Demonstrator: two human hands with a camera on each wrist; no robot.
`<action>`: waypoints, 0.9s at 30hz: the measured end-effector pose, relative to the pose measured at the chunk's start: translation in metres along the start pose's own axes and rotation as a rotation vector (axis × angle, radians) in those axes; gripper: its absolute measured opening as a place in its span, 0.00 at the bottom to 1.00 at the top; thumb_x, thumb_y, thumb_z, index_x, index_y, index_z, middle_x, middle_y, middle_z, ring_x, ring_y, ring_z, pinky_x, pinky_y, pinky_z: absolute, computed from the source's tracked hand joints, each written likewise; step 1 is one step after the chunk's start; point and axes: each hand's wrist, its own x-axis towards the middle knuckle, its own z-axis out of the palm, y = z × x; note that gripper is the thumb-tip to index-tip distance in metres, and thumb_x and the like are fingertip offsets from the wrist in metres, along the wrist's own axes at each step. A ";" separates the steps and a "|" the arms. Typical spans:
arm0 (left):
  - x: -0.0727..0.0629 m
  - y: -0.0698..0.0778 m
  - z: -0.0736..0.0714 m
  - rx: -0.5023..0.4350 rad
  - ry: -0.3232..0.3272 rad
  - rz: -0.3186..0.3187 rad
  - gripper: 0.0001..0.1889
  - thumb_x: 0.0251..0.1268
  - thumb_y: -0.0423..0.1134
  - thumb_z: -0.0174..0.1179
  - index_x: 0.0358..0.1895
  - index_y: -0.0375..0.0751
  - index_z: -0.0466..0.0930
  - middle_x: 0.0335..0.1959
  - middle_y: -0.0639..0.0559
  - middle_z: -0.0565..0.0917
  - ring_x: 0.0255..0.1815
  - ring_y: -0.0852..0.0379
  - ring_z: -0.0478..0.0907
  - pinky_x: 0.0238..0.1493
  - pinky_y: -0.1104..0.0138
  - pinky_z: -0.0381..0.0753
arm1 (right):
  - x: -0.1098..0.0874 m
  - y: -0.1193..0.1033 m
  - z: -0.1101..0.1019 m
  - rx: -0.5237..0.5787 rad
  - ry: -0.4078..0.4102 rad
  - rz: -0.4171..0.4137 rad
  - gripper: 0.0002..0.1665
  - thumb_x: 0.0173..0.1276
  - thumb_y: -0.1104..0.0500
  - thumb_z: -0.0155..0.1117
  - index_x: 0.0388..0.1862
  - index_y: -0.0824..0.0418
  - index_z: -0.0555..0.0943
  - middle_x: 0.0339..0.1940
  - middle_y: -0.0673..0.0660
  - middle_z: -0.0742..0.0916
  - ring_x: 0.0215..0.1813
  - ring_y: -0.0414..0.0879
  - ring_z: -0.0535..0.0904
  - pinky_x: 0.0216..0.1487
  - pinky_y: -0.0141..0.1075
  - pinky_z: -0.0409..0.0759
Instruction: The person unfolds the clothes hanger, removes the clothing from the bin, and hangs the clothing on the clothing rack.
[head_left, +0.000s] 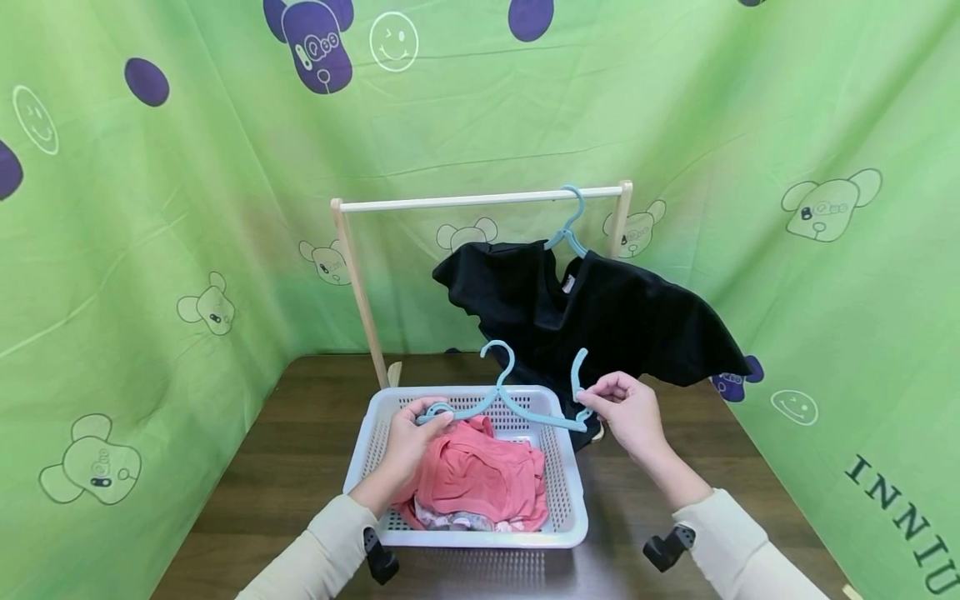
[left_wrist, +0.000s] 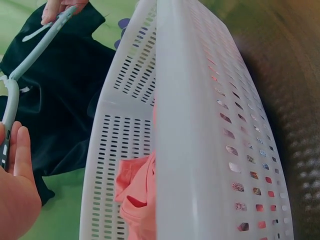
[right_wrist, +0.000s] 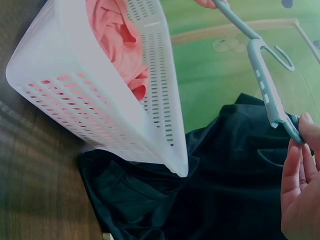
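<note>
A light-blue folding clothes hanger [head_left: 499, 392] is held up over the basket, its hook pointing upward. My left hand [head_left: 405, 446] pinches its left end between thumb and fingers. At the other end, the thumb and fingers of my right hand [head_left: 626, 412] pinch a hinged end piece that sticks up from the arm; the right wrist view shows this joint of the hanger [right_wrist: 265, 85] close to the fingertips. Below lies a white perforated basket [head_left: 487, 540] holding a crumpled coral-pink garment [head_left: 487, 475] over a patterned cloth [head_left: 457, 520].
Behind stands a small rack with a white rail [head_left: 465, 202] and wooden posts. A black short-sleeved top [head_left: 637, 317] hangs at its right side on another blue hanger [head_left: 576, 212], its lower part draping behind the basket. Green printed curtain [head_left: 247, 167] surrounds the brown wooden table [head_left: 277, 467].
</note>
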 end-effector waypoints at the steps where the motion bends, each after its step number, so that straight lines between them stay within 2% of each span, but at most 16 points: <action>1: 0.000 0.000 0.000 0.004 0.006 -0.002 0.17 0.60 0.29 0.66 0.51 0.23 0.77 0.35 0.47 0.83 0.33 0.57 0.84 0.41 0.65 0.83 | 0.000 0.000 0.000 0.025 0.010 0.004 0.14 0.58 0.63 0.75 0.34 0.69 0.79 0.27 0.51 0.86 0.26 0.39 0.79 0.27 0.31 0.80; 4: 0.001 0.000 0.000 -0.001 0.030 -0.017 0.17 0.61 0.29 0.66 0.52 0.25 0.77 0.35 0.47 0.83 0.33 0.56 0.84 0.41 0.65 0.83 | 0.000 0.000 -0.001 0.062 0.025 -0.010 0.12 0.60 0.65 0.72 0.39 0.72 0.81 0.29 0.52 0.86 0.27 0.38 0.80 0.28 0.33 0.82; 7: 0.001 0.001 0.001 -0.015 0.045 -0.028 0.19 0.61 0.29 0.66 0.53 0.24 0.76 0.36 0.47 0.83 0.33 0.56 0.84 0.42 0.65 0.83 | 0.000 0.001 -0.001 0.072 0.030 -0.042 0.12 0.63 0.66 0.69 0.44 0.72 0.84 0.36 0.59 0.87 0.27 0.40 0.81 0.29 0.34 0.83; 11: 0.002 0.000 0.000 -0.038 0.048 -0.037 0.20 0.62 0.29 0.65 0.54 0.22 0.74 0.37 0.45 0.83 0.33 0.56 0.84 0.43 0.65 0.83 | -0.001 0.005 0.000 0.025 -0.006 -0.088 0.12 0.67 0.67 0.65 0.48 0.71 0.84 0.41 0.66 0.84 0.26 0.45 0.82 0.30 0.36 0.83; 14: 0.002 -0.002 0.000 -0.062 0.042 -0.035 0.19 0.62 0.28 0.64 0.54 0.21 0.73 0.36 0.45 0.83 0.32 0.56 0.84 0.42 0.65 0.83 | 0.000 0.009 -0.002 -0.045 -0.059 -0.130 0.13 0.68 0.68 0.63 0.50 0.70 0.83 0.42 0.66 0.83 0.29 0.44 0.83 0.32 0.37 0.84; 18: 0.003 -0.004 -0.002 -0.087 0.038 -0.021 0.19 0.63 0.27 0.63 0.54 0.19 0.72 0.35 0.47 0.83 0.32 0.57 0.84 0.43 0.65 0.83 | 0.004 0.014 -0.007 -0.144 -0.149 -0.180 0.17 0.65 0.67 0.67 0.53 0.68 0.82 0.41 0.62 0.83 0.34 0.40 0.82 0.34 0.31 0.83; 23: 0.003 -0.004 -0.005 -0.079 0.045 -0.023 0.17 0.63 0.27 0.62 0.53 0.21 0.74 0.34 0.47 0.83 0.33 0.57 0.85 0.43 0.65 0.83 | 0.006 0.016 -0.014 -0.144 -0.268 -0.190 0.29 0.57 0.64 0.75 0.58 0.66 0.80 0.42 0.61 0.82 0.39 0.46 0.82 0.39 0.27 0.81; 27: 0.002 -0.004 -0.005 -0.071 0.043 -0.032 0.18 0.63 0.28 0.63 0.53 0.22 0.74 0.35 0.47 0.83 0.33 0.57 0.85 0.43 0.65 0.83 | 0.006 0.017 -0.016 -0.161 -0.281 -0.224 0.31 0.54 0.66 0.76 0.59 0.66 0.79 0.40 0.59 0.81 0.38 0.49 0.82 0.39 0.28 0.81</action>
